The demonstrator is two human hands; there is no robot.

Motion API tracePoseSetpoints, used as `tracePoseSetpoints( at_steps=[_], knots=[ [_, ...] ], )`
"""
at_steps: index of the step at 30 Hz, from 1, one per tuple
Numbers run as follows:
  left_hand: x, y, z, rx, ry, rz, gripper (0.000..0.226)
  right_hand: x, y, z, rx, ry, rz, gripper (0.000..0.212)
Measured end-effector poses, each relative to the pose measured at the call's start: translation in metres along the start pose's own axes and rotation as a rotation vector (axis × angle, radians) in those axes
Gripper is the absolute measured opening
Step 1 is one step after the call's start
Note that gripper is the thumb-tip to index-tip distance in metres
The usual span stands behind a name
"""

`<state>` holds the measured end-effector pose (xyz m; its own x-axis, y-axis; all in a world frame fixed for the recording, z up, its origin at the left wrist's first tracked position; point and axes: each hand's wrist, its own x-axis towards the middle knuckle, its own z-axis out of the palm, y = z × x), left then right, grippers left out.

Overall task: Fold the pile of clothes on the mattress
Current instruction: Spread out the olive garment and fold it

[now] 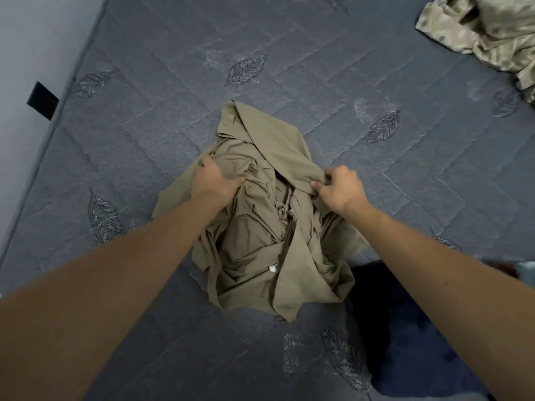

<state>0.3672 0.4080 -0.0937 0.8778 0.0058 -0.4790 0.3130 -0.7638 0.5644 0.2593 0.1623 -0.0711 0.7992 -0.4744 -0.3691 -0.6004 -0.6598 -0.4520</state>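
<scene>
- you have one olive-khaki garment [260,227] crumpled in a heap near the middle of the grey quilted mattress [347,82], which carries a stitched leaf pattern.
- a second cloth, a pale shiny patterned fabric [492,30], lies bunched at the mattress's far right corner, well apart from the olive garment.
- that makes two pieces of clothing in sight; you cannot tell whether either heap hides more.
- one small white tag [272,268] shows on the olive garment's near half.
- one dark strap loop [42,100] sticks out from the mattress's left edge, far from the garment.
- a dark blue cloth or rug [405,328] sits at the near right side of the garment, partly under your right forearm.
- your left hand [212,180] is closed in a fist on the garment's upper left side, with fabric gathered under the fingers.
- your right hand [338,189] is closed too, pinching a fold of the garment's upper right edge between thumb and fingers and lifting it slightly.
- both hands grip the same olive garment, one on each side of its crumpled centre.
</scene>
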Motion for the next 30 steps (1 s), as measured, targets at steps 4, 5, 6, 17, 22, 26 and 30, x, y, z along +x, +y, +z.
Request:
tracePoseSetpoints(
  at_steps=[4, 5, 6, 17, 22, 26, 30],
  knots=[
    [-0.018, -0.014, 0.006, 0.13, -0.042, 0.152, 0.032, -0.019, 0.045, -0.032, 0.237, 0.19, 0.126, 0.026],
    [-0.024, -0.019, 0.007, 0.173, -0.044, 0.214, 0.039, -0.025, 0.059, -0.04, 0.233, 0.201, 0.18, 0.027],
    [-0.03, -0.023, 0.007, 0.193, -0.038, 0.27, 0.04, -0.03, 0.072, -0.048, 0.211, 0.202, 0.222, 0.028],
    [-0.071, -0.044, 0.018, 0.53, 0.072, 0.881, 0.018, -0.046, 0.076, -0.052, -0.16, 0.249, -0.031, 0.031],
    [-0.051, -0.022, 0.01, 0.534, -0.056, 1.048, 0.021, -0.016, 0.015, -0.013, -0.093, -0.047, -0.229, 0.04],
    [-0.034, 0.006, 0.015, 0.552, -0.074, 1.123, 0.023, 0.002, 0.001, 0.013, -0.36, -0.285, -0.071, 0.085],
    [-0.018, 0.027, 0.035, 0.675, -0.234, 1.078, 0.061, 0.004, 0.005, 0.023, -0.595, -0.218, -0.119, 0.076]
  ],
)
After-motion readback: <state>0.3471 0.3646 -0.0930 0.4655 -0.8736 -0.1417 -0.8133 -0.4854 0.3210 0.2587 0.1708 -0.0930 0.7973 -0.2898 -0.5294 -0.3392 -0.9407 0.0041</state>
